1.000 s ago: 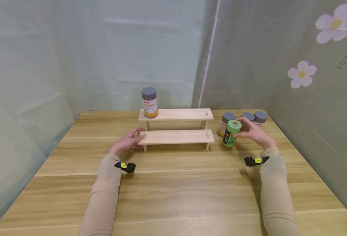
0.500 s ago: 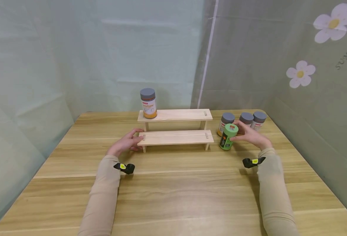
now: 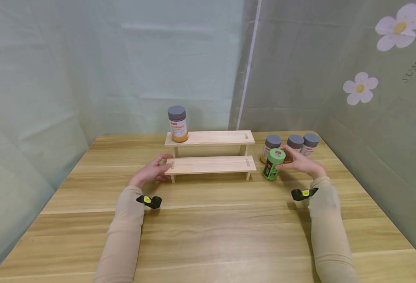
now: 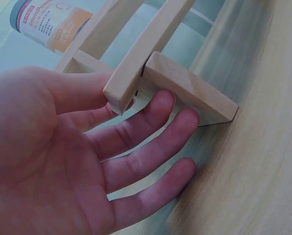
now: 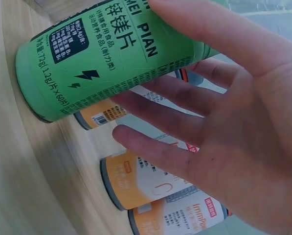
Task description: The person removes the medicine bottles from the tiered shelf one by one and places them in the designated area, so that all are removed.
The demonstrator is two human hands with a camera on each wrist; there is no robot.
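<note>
My right hand [image 3: 300, 162] holds a green supplement bottle [image 3: 273, 164] between thumb and fingers, right of the wooden shelf. Its printed label faces the camera in the right wrist view [image 5: 111, 58]. The bottle's base is at the tabletop; whether it touches cannot be told. At the left end of the two-step wooden shelf [image 3: 211, 165], my left hand [image 3: 153, 171] pinches the lower board, thumb on top. The other fingers lie beside the shelf leg [image 4: 190, 88]. A grey-lidded orange and white bottle [image 3: 178, 127] stands on the upper step's left end.
Three more grey-lidded bottles stand near the right hand: one behind the green bottle [image 3: 269, 149], another by the fingertips [image 3: 295, 141], a third farther right [image 3: 310, 144]. A curtain [image 3: 140, 70] hangs behind the wooden table [image 3: 222, 236].
Over the past second, my right hand has brought the green bottle slightly down and leftward, and the bottles behind show more. In the last half second almost nothing moves. The left hand stays on the shelf.
</note>
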